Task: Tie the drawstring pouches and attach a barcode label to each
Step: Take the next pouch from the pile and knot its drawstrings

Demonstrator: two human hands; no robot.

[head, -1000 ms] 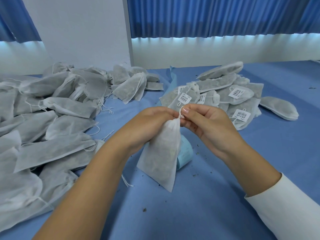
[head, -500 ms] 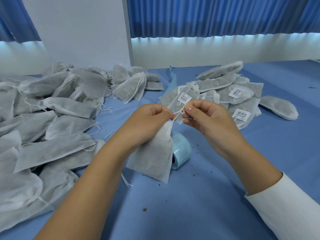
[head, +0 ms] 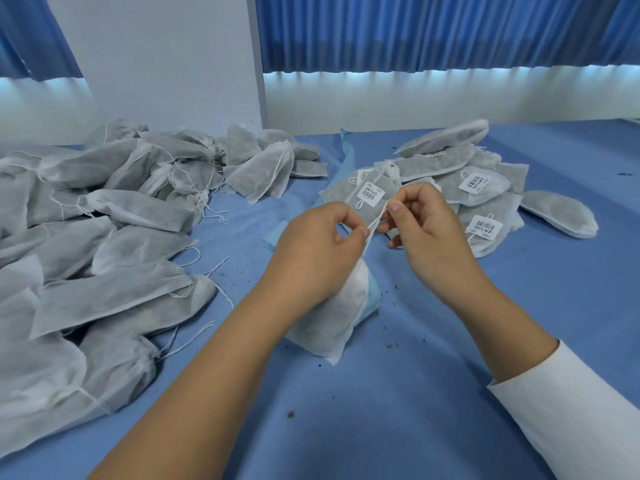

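Note:
A white drawstring pouch (head: pixel 332 320) hangs under my left hand (head: pixel 322 244) above the blue table, its lower corner near the cloth. My left hand pinches the pouch's drawstring (head: pixel 375 221) at the gathered neck. My right hand (head: pixel 426 223) pinches the same string a little higher, and the string runs taut between the two hands. A light blue roll of labels (head: pixel 372 299) lies partly hidden behind the pouch.
A big heap of unlabelled pouches (head: pixel 104 244) with loose strings fills the left side. A pile of pouches with barcode labels (head: pixel 481 192) lies at the back right. A white pillar and blue curtains stand behind the table (head: pixel 415 393).
Both hands have drawn slightly apart, pulling the drawstring out between them. The pouch has sunk lower under my left hand and swung toward me.

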